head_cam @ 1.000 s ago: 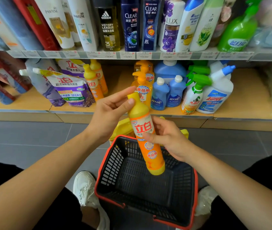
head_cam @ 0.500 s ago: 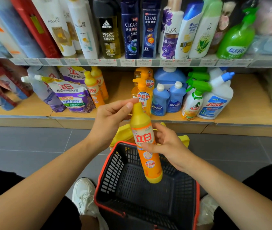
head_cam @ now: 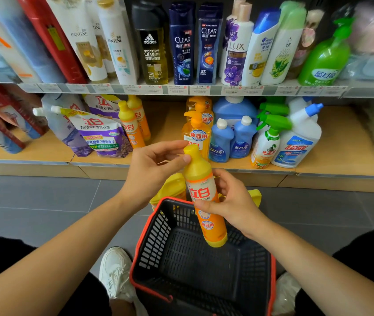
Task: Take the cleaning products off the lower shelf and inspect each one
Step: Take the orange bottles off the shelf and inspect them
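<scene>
You held one tall orange plastic bottle [head_cam: 207, 215] in both hands. Your right hand [head_cam: 236, 204] was wrapped round its middle. The thumb lay across the white label on the front and the other fingers curled behind. Your left hand [head_cam: 149, 172] pinched the bottle's yellow top between the thumb and first finger. The bottle stood nearly upright and leaned a little, with its top away from you.

Right under your right hand sat a black plastic basket with a red rim [head_cam: 136, 254]. The bottom of the bottle hung over the inside of the basket. A yellow plastic thing [head_cam: 170, 188] peeked out just past the basket, below your left hand. You could not tell what it was. A white shoe [head_cam: 115, 270] rested beside the basket, under your left arm.

Past both hands was the low wooden shelf [head_cam: 341, 153]. Just beyond your left hand's fingers stood an orange pump bottle [head_cam: 196, 131]. Beyond your right hand stood two small blue bottles with white caps [head_cam: 221, 142]. Next to them were a white spray bottle with a green trigger [head_cam: 268, 142] and a white bottle with a bent blue-capped neck [head_cam: 300, 142]. Out past your left hand, further to the left, stood two more orange bottles [head_cam: 130, 126] and a purple and white soft pouch [head_cam: 99, 133].
</scene>
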Demonstrator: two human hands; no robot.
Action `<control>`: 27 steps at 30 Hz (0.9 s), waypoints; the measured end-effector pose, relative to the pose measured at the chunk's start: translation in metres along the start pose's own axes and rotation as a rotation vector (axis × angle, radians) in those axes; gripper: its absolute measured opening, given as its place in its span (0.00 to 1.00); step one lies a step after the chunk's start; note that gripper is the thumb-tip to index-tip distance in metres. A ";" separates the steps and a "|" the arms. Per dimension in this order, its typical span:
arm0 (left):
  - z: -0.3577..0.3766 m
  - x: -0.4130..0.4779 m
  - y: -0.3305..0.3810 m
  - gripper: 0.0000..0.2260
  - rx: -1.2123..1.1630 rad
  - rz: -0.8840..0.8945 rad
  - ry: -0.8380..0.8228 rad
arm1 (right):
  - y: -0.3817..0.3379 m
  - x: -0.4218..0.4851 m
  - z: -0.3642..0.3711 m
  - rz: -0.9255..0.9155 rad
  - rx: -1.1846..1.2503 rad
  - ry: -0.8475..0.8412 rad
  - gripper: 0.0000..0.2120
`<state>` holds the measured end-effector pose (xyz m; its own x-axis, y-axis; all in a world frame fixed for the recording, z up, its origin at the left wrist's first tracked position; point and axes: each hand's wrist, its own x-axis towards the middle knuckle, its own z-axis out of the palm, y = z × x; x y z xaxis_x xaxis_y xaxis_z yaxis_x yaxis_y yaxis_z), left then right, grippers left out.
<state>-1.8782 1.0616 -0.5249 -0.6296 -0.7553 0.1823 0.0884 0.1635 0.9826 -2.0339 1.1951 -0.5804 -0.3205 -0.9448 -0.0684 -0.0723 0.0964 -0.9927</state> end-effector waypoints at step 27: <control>0.008 -0.008 -0.006 0.13 0.281 0.013 -0.073 | 0.016 -0.003 0.002 -0.072 -0.347 0.135 0.28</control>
<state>-1.8800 1.0719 -0.5326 -0.6848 -0.7056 0.1818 -0.1142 0.3504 0.9296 -2.0320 1.1991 -0.5963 -0.4232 -0.9053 0.0368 -0.4070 0.1537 -0.9004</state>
